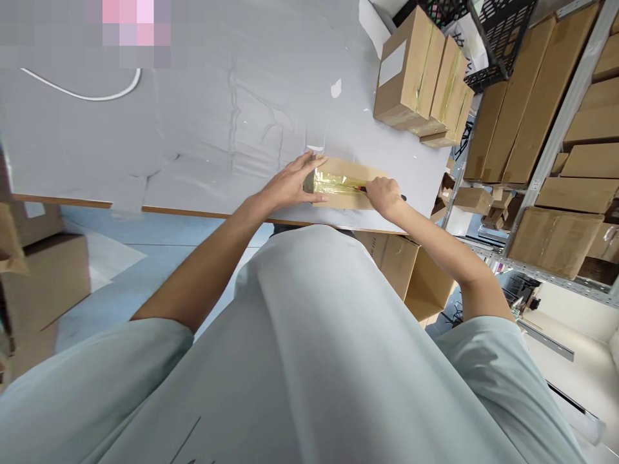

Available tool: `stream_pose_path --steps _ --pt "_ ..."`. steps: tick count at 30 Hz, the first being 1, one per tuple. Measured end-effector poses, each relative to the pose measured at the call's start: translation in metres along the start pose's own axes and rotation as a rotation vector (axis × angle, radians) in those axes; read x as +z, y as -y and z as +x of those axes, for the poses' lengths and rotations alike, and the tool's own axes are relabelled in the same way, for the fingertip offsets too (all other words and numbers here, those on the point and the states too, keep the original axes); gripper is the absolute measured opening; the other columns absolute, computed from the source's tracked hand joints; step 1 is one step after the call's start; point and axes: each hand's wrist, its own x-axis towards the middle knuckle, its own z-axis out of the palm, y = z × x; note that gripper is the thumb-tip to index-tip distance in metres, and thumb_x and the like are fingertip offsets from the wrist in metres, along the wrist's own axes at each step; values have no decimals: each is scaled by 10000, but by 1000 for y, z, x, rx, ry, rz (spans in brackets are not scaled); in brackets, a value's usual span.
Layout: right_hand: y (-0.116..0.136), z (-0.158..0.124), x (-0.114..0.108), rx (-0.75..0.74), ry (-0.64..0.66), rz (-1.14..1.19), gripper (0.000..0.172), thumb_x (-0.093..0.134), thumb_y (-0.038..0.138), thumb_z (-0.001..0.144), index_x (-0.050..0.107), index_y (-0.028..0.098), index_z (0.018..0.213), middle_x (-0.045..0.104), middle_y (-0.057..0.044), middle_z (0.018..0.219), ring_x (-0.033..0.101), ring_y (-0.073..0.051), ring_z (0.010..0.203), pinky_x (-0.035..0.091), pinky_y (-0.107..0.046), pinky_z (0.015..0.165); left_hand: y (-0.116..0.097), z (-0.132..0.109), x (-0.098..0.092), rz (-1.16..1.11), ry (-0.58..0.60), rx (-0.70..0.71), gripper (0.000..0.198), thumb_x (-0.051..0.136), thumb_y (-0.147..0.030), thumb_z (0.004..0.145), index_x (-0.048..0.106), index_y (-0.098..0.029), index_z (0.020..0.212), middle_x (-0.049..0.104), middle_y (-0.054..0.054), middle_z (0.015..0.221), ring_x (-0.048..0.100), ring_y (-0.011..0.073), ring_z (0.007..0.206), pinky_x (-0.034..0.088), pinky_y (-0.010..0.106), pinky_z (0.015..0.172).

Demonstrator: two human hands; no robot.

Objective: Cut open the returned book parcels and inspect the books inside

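A small cardboard box (351, 196) lies on the grey table near its front edge, with shiny yellowish tape along its top. My left hand (294, 182) grips the box's left end, thumb and fingers spread to either side of it. Over the right end, my right hand (384, 195) is closed around a box cutter (362, 189) with red and black parts. Its front points left along the taped top, and its dark rear end sticks out behind my hand. Most of the cutter is hidden in my fist, and the blade is too small to make out.
Several taped cardboard boxes (411, 71) stand at the table's back right, beside a black plastic crate (503, 45). Shelving with cartons (551, 241) rises at the right. An open carton (428, 283) sits below the table edge. A white cable (104, 98) lies at the far left.
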Motion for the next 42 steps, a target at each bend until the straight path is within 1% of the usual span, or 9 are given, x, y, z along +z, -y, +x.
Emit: stream_pose_path --steps 3,11,16,20,23,27,31,37,42 --pt "-32 -6 14 17 3 -29 364 596 332 1177 862 101 1268 833 -280 1273 813 -377 1186 607 -409 936 -4 -2 -2 64 28 -23 1244 1038 -646 745 436 -359 1795 306 105 1907 303 465 1754 306 654 1421" --pt "-106 -3 46 43 70 13 535 529 514 1205 819 94 1364 794 -314 1351 782 -404 1259 575 -430 966 -13 -7 -4 210 12 -132 1197 998 -653 791 386 -465 1803 305 54 1914 340 453 1747 362 666 1401" --pt "-134 14 67 -66 91 120 590 453 573 1212 780 135 1433 795 -280 1359 752 -393 1306 549 -414 978 -26 -10 -12 320 35 -204 1180 916 -757 835 347 -441 1820 255 87 1932 293 451 1768 347 666 1401" --pt "-151 32 86 -214 51 214 627 426 639 1197 762 179 1459 808 -253 1337 763 -365 1249 532 -390 951 -39 -10 -14 422 10 -269 1239 890 -862 779 396 -377 1806 203 141 1941 241 496 1776 332 694 1398" --pt "-158 48 105 -303 12 266 623 431 651 1193 760 195 1461 819 -236 1318 773 -354 1218 512 -369 918 -46 -5 2 468 -89 -282 1143 781 -919 846 459 -312 1759 258 180 1916 193 484 1791 288 702 1414" --pt "-161 70 132 -415 -35 367 580 474 656 1191 776 214 1413 842 -197 1252 787 -324 1130 479 -333 861 -50 8 47 499 -288 -288 1052 580 -884 1003 383 -172 1752 226 277 1898 101 441 1816 167 671 1458" --pt "-158 90 157 -514 -96 530 506 506 616 1204 791 218 1331 854 -137 1138 774 -267 1004 430 -291 808 -51 18 83 586 -479 -330 957 549 -771 1070 340 -125 1745 189 318 1891 85 433 1819 135 680 1460" --pt "-142 107 183 -654 -167 772 490 472 567 1226 799 206 1177 838 -96 1091 713 -218 917 381 -260 778 -56 19 92 724 -581 -385 785 571 -604 1102 347 -223 1750 302 249 1866 232 374 1799 272 641 1437" --pt "-141 111 199 -622 -223 822 505 513 600 1206 803 188 1167 827 -121 1141 707 -224 989 398 -250 829 -60 18 93 678 -580 -391 762 564 -588 1092 367 -200 1718 285 266 1868 226 366 1798 280 640 1432"
